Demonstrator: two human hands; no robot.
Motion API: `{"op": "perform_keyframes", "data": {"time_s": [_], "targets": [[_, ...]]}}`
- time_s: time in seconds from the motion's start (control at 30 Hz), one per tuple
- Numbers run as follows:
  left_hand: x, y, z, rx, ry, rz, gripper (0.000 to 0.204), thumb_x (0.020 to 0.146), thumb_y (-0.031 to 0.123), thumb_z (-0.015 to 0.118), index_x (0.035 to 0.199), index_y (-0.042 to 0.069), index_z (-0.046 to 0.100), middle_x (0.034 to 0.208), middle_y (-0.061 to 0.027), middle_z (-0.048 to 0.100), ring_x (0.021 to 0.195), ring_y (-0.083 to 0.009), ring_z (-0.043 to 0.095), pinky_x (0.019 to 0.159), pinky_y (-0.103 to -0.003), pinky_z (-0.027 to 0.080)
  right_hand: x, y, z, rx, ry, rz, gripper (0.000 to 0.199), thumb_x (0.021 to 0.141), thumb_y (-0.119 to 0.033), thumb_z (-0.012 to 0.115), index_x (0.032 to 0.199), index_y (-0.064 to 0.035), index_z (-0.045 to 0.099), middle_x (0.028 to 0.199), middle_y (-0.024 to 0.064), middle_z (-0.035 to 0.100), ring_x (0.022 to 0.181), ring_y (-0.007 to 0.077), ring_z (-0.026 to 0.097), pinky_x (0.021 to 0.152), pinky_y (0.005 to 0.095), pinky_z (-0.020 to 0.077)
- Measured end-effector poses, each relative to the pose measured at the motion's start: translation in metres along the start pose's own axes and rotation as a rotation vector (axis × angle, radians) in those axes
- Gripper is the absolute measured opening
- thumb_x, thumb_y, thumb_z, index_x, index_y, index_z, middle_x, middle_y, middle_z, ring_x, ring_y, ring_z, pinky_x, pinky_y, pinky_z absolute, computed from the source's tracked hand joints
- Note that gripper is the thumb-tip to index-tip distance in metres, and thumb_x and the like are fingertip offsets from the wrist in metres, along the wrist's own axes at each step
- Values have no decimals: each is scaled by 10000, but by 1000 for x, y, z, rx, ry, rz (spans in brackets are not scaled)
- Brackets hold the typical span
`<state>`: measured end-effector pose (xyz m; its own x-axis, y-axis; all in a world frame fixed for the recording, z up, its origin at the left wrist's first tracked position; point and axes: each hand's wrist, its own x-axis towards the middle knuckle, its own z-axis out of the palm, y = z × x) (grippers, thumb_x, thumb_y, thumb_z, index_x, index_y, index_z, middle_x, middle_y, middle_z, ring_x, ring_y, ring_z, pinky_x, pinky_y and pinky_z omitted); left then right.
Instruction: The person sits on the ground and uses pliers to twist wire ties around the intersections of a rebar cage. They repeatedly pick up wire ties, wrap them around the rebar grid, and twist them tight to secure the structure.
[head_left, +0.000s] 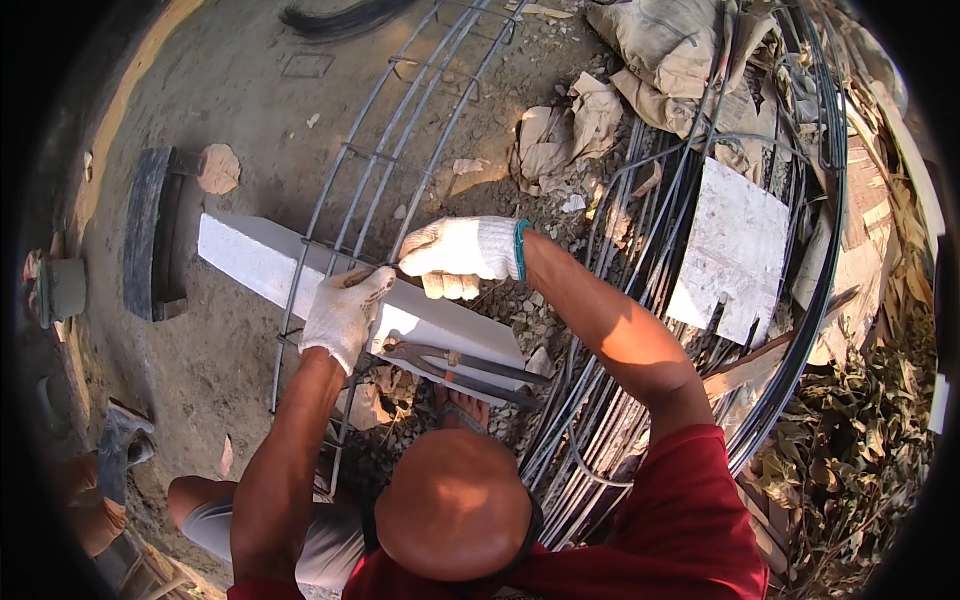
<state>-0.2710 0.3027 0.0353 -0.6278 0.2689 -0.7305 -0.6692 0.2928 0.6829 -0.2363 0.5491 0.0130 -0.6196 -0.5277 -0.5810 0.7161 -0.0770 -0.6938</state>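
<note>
Both my hands wear whitish work gloves and meet at a corner of a rebar cage [371, 185], a long frame of thin steel bars with cross ties. My left hand [343, 312] is closed on the cage, thumb and finger pinched at the corner joint. Just to its right, my right hand [458, 256] has its fingers curled in by the same bar; whatever they pinch is too small to make out. Under the cage lies a long white board [255, 262]. A pair of pincers [465, 370] rests on the board's near end, jaws toward my left hand.
Bundled steel rods [600, 420] run along the right, with a white panel [728, 255] on them. Crumpled sacks [665, 50] lie at far right, dry leaves [850, 450] at near right. On the left are a dark channel-shaped piece [150, 235] and a dark flat-bladed tool [118, 450].
</note>
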Motion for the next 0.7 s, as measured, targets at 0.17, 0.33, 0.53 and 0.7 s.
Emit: {"op": "perform_keyframes", "data": {"time_s": [0.17, 0.33, 0.53, 0.7], "targets": [[-12, 6, 15, -117, 53, 49, 259, 966, 123, 830, 1163, -35, 774, 935, -11, 749, 736, -73, 624, 642, -238, 467, -4, -13, -2, -86, 76, 69, 303, 1011, -310, 759, 1174, -54, 748, 850, 107, 741, 621, 183, 686, 501, 348, 566], [-7, 5, 9, -163, 29, 9, 273, 967, 90, 820, 1201, -40, 768, 949, -24, 759, 740, -73, 631, 640, -238, 470, -9, -3, 19, 111, 155, 62, 260, 979, -263, 800, 1111, -41, 765, 802, 77, 719, 597, 157, 650, 465, 313, 497], [1, -5, 3, -175, -4, 17, 224, 954, 94, 835, 1151, -3, 789, 936, -25, 767, 726, -74, 644, 621, -228, 467, -23, -24, 44, -382, 347, 71, 260, 1015, -324, 721, 1125, -96, 782, 804, 85, 736, 582, 182, 657, 479, 341, 490], [0, -4, -1, -165, -38, -16, 245, 988, 106, 792, 1193, -24, 762, 1000, -33, 770, 832, -81, 686, 714, -228, 523, -22, -4, 72, -1331, 683, -385, 239, 977, -332, 625, 953, -124, 739, 873, 150, 761, 842, 386, 757, 708, 535, 583]]}}
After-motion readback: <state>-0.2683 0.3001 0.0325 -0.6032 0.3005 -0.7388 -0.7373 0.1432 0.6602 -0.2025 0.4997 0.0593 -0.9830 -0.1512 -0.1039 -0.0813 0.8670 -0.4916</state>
